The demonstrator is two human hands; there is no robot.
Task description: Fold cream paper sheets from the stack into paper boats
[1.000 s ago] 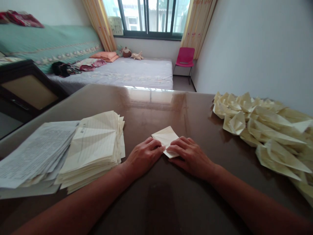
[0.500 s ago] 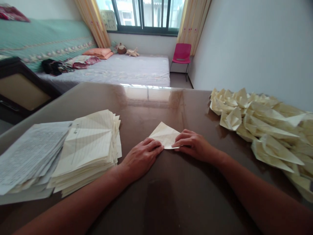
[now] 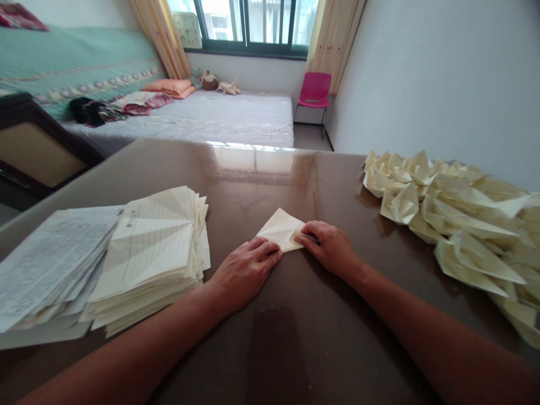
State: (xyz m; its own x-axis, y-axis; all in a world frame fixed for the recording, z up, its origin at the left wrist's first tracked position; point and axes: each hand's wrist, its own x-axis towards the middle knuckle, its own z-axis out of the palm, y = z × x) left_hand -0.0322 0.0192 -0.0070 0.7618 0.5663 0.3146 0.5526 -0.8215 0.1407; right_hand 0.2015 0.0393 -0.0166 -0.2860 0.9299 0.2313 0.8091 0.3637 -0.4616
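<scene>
A small cream sheet of paper folded into a triangle (image 3: pixel 280 229) lies on the glossy brown table (image 3: pixel 270 180) in front of me. My left hand (image 3: pixel 244 270) rests palm down with its fingertips pressing the paper's near left edge. My right hand (image 3: pixel 329 244) has its fingers curled together, pinching and pressing the paper's right corner. Both forearms lie across the table's near side.
A thick stack of creased lined sheets (image 3: pixel 156 247) sits at the left, with printed pages (image 3: pixel 46 264) beside it. A heap of folded paper boats (image 3: pixel 455 214) covers the table's right side. Beyond the table are a bed (image 3: pixel 202 115) and a pink chair (image 3: pixel 314 90).
The lower flap of the paper has been folded up, leaving a smaller triangle. My right hand has slid along the right edge toward the corner; my left hand has barely moved.
</scene>
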